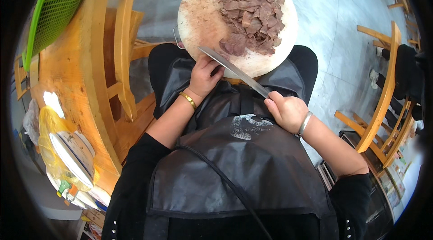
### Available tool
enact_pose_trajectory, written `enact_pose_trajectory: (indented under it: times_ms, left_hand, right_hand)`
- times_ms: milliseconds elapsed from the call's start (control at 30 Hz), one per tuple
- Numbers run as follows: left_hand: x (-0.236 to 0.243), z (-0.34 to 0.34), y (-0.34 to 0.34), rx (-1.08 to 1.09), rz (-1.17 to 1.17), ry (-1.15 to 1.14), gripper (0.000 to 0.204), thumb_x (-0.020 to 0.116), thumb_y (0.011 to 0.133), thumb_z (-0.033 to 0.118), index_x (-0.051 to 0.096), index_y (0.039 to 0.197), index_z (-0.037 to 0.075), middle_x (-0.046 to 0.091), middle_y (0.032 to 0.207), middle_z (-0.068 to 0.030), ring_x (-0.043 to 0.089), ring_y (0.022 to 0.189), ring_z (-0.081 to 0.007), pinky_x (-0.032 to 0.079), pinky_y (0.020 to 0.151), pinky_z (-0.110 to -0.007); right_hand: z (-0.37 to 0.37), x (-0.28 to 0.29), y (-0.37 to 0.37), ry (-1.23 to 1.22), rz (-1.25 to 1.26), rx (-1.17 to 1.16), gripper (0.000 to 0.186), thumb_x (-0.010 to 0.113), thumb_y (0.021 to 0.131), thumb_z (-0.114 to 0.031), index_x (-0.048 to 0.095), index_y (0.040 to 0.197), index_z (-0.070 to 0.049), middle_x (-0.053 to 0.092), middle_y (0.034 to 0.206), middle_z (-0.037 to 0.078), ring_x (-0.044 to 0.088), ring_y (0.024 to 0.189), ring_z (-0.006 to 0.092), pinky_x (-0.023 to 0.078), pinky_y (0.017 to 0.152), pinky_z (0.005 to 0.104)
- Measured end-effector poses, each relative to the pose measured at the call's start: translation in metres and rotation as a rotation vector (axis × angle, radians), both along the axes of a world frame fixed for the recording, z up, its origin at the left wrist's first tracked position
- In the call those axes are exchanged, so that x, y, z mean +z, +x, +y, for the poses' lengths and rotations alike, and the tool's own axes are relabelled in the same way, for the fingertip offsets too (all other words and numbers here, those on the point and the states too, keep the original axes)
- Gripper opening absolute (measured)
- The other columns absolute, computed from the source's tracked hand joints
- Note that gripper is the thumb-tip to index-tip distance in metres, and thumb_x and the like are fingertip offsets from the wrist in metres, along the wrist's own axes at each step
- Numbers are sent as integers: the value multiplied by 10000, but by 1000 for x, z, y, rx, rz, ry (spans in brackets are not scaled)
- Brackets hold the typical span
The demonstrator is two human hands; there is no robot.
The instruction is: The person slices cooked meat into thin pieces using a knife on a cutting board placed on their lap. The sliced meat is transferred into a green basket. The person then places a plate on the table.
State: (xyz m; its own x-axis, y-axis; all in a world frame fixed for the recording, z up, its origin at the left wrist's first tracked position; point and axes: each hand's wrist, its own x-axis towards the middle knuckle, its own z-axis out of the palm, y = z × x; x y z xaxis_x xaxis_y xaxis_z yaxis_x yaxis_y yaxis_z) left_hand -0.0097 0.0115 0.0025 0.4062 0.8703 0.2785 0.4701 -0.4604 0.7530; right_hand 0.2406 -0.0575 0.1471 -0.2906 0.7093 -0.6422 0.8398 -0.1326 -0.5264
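Observation:
My right hand [288,110] is wrapped round the handle of a long-bladed knife [237,72]. The blade slants up and left over the near edge of a round white cutting board [198,19]. Close under the blade's far end is my left hand [205,77], its fingers curled together. The blade hides part of those fingertips, so I cannot make out what they hold. On the right half of the board lies a loose heap of sliced brown meat [255,17]. A few small scraps sit at its far edge, and brown smears mark the board's left side.
A wooden table [63,68] on the left bears a green mesh basket [58,8], a yellow plastic bag [54,127] and white plates [72,159]. Wooden chairs [124,41] stand beside it. More chairs [383,91] and another person's dark-clothed legs [406,75] are at the right.

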Motion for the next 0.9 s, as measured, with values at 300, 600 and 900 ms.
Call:
enact_pose_trajectory:
  times_ms: [300,600,900]
  left_hand:
    - [-1,3,2,-9,-16,13,231,726,680,27,651,899,36,601,962,-110,571,903,-309,480,812,-371]
    - [4,2,1,-45,-3,96,209,700,742,38,648,944,45,598,984,-101,568,936,-298,484,806,-358]
    - [-7,-2,-2,3,-20,3,201,725,704,40,662,894,21,606,964,-125,575,938,-329,484,811,-367]
  right_hand:
    - [38,-73,-48,115,5,-36,349,416,955,-385,523,946,-53,638,726,234,621,682,416,491,659,500]
    - [64,-91,-44,195,245,-150,388,380,970,-391,549,898,-48,616,781,256,594,778,439,461,699,498]
    - [-5,5,2,-28,-29,-1,306,400,966,-340,508,911,-59,610,683,215,594,666,414,462,630,500]
